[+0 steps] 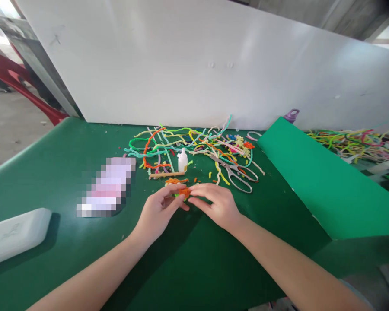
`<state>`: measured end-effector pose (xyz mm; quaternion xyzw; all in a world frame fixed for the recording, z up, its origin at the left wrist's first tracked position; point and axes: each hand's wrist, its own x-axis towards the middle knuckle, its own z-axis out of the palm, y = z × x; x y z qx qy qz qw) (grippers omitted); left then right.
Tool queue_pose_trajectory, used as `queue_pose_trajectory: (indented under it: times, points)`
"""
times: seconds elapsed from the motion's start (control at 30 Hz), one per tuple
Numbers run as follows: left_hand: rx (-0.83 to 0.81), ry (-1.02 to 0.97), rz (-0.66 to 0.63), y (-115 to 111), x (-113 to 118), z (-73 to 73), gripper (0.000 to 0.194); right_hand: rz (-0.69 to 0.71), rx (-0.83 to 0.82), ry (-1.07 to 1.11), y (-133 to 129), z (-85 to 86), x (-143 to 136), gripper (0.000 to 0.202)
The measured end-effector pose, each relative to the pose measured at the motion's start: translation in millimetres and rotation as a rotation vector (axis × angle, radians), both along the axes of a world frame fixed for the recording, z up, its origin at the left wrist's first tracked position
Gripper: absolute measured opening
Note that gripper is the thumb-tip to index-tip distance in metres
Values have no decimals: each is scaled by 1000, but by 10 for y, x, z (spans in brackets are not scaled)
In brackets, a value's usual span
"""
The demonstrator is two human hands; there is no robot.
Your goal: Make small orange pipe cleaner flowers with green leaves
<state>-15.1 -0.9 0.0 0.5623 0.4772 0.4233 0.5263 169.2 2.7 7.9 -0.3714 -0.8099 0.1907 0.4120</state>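
Observation:
My left hand [160,212] pinches a small orange fuzzy pipe-cleaner piece [184,192] between thumb and fingers, with a bit of green showing beside it. From the other side, the fingertips of my right hand [218,204] close on the same piece, its thumb slightly lower. Just behind my left fingers lies another orange pipe-cleaner piece [178,181], partly hidden. A wooden stick [167,175] and a small white glue bottle [182,160] are beyond that. Scissors [236,170] with metal handles lie to the right of the bottle.
Many coloured pipe cleaners [164,140] lie tangled at the back of the green table [168,276]. A green board [330,185] slants on the right, more pipe cleaners [353,142] behind it. A blurred-out phone-shaped item [106,185] and a white case [19,235] lie left. A white panel [181,65] stands behind.

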Motion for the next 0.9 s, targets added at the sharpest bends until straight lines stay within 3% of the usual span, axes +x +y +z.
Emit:
queue_pose_trajectory:
  times: [0.1, 0.2, 0.37, 0.53, 0.73, 0.9]
  points:
    - [7, 17, 25, -1, 0, 2, 29, -147, 101, -38, 73, 91, 134, 19]
    - [20, 49, 32, -7, 4, 10, 28, -404, 192, -171, 227, 189, 389, 20]
    - [35, 45, 36, -11, 10, 27, 26, -724, 52, -608, 481, 177, 872, 24]
    - [28, 14, 56, -8, 7, 21, 24, -683, -208, -795, 550, 80, 1056, 32]
    - [11, -27, 89, 15, -13, -18, 24, -651, -252, -858, 557, 96, 1079, 28]
    - [-12, -90, 123, 24, -7, -15, 27, -721, -237, -859, 560, 90, 1039, 34]
